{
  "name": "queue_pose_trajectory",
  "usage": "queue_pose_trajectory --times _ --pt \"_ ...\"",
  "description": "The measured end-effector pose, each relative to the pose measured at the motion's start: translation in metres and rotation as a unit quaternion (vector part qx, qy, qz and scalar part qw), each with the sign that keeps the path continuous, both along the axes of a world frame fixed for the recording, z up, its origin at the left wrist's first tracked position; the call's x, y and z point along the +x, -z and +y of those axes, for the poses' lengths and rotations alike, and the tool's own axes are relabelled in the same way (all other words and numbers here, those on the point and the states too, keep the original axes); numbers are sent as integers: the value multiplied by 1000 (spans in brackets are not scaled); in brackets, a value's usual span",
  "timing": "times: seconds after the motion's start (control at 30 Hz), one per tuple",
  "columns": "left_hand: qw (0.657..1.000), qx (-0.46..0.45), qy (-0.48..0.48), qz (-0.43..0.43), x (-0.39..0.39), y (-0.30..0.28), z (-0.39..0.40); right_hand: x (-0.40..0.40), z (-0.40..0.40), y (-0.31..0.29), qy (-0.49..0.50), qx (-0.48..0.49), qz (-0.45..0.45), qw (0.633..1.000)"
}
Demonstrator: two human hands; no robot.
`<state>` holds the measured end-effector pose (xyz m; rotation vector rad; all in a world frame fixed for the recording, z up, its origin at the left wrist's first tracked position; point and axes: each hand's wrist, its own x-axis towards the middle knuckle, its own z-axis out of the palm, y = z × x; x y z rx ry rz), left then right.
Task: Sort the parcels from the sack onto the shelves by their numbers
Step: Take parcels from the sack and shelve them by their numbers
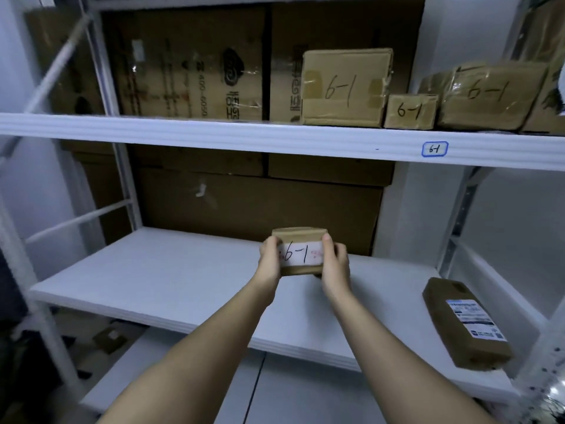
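Held parcel (301,251): small brown box, white label reading "6-1", held up over the lower shelf (171,280).
Left hand (270,260): grip clamped on the parcel's left end.
Right hand (334,261): grip clamped on its right end.
Upper shelf (244,137): tag (434,149) read "6-1"; carried three boxes (345,87) marked "6-1".
Lower shelf, right: a brown parcel with printed label (466,324), text unreadable.

Dim bluish light, soft blur, edges warped.

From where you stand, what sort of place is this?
Probably a parcel storeroom: white metal shelving, brown cardboard parcels handwritten 6-1, and a matching blue-edged 6-1 shelf tag.
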<state>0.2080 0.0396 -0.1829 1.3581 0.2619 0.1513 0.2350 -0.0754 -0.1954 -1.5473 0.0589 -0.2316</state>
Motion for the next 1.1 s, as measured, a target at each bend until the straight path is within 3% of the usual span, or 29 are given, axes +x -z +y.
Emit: queue_pose_trajectory --times 0.17,0.37,0.63,0.9,1.1 --pt "997 37 -18 -61 -23 -33 52 -16 53 -38 22 38 -26 999" --pt "988 35 -69 -136 -49 -72 83 -45 82 -86 31 1 -160 987" --pt "965 48 -115 -231 -79 -141 84 -80 96 -149 57 12 -325 944" --pt "922 111 -112 -354 -97 -199 83 -102 96 -205 41 41 -365 929" --pt "907 167 -83 -378 -76 -237 94 -80 94 -237 71 7 -402 913"
